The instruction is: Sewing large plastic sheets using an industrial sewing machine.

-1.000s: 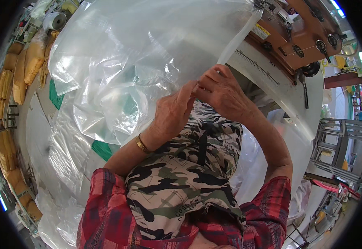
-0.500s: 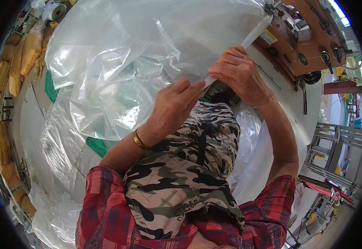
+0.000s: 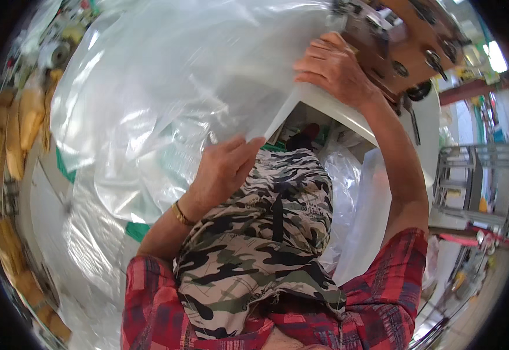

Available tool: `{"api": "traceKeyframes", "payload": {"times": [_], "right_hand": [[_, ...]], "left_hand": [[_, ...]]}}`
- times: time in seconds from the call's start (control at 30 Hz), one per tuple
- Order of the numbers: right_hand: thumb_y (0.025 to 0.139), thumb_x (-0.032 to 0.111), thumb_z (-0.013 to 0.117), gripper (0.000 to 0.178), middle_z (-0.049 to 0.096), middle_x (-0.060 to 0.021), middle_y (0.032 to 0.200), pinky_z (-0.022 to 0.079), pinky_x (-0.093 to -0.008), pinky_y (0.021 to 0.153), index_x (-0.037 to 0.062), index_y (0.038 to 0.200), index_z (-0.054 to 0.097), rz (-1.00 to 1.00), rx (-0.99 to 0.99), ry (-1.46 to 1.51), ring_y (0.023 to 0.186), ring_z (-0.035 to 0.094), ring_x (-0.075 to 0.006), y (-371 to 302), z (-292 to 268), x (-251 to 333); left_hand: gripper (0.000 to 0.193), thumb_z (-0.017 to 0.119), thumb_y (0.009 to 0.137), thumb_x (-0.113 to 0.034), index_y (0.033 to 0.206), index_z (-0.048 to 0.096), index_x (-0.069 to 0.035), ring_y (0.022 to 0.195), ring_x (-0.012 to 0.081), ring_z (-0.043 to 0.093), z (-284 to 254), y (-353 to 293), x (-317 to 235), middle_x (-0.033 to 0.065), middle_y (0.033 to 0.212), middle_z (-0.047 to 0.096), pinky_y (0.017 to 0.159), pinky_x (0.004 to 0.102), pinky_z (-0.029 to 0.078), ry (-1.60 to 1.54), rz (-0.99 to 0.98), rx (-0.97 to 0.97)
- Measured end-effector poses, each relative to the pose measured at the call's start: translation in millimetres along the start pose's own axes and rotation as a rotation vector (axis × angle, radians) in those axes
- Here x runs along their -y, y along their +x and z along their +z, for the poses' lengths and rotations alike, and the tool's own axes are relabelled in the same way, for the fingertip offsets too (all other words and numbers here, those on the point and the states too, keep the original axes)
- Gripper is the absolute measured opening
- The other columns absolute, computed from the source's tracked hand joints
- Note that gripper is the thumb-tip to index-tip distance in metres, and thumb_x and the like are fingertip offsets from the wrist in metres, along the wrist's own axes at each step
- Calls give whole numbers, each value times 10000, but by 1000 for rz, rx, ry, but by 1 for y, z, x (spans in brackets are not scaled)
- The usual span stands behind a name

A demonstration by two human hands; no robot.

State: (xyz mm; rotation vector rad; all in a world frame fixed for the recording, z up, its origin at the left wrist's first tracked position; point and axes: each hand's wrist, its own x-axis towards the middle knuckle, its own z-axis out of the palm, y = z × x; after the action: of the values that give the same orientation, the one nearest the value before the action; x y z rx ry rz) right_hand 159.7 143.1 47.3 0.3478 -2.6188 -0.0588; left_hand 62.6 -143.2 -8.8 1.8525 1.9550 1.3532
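Observation:
A large translucent plastic sheet spreads over the far and left side, crumpled in places. My left hand, with a gold band at the wrist, pinches the sheet's near edge between thumb and fingers. Farther along that edge, my right hand is closed with its fingers curled over the sheet, close to a brown sewing machine. Between my hands the edge runs in a taut folded strip. The machine's needle area is blurred, and my right fingertips are partly hidden.
Under the sheet's edge lies a pale worktable with a cutout. Camouflage cloth covers my lap. Clear plastic hangs right of my legs. Yellow-brown bundles line the left; a metal rack stands at right.
My hands have moved apart: the left toward me and left, the right away toward the machine. More of the sheet's edge stretches between them, and the table cutout shows.

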Motion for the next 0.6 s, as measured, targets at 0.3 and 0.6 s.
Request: {"api": "traceKeyframes", "payload": {"times": [0.3, 0.6], "right_hand": [[804, 306, 718, 232, 597, -4, 1130, 279, -480, 1067, 146, 956, 644, 353, -327, -304, 1163, 501, -230, -33, 26, -11], [823, 236, 713, 127, 623, 25, 1150, 232, -540, 1103, 156, 910, 665, 434, -529, -213, 1204, 504, -199, -34, 40, -1]], "left_hand": [[327, 658, 780, -27, 1106, 642, -23, 602, 258, 553, 33, 10, 13, 79, 722, 481, 524, 375, 463, 181, 262, 167], [198, 653, 726, -38, 922, 632, -50, 594, 261, 547, 35, 56, 24, 70, 678, 473, 499, 387, 432, 295, 376, 135]]}}
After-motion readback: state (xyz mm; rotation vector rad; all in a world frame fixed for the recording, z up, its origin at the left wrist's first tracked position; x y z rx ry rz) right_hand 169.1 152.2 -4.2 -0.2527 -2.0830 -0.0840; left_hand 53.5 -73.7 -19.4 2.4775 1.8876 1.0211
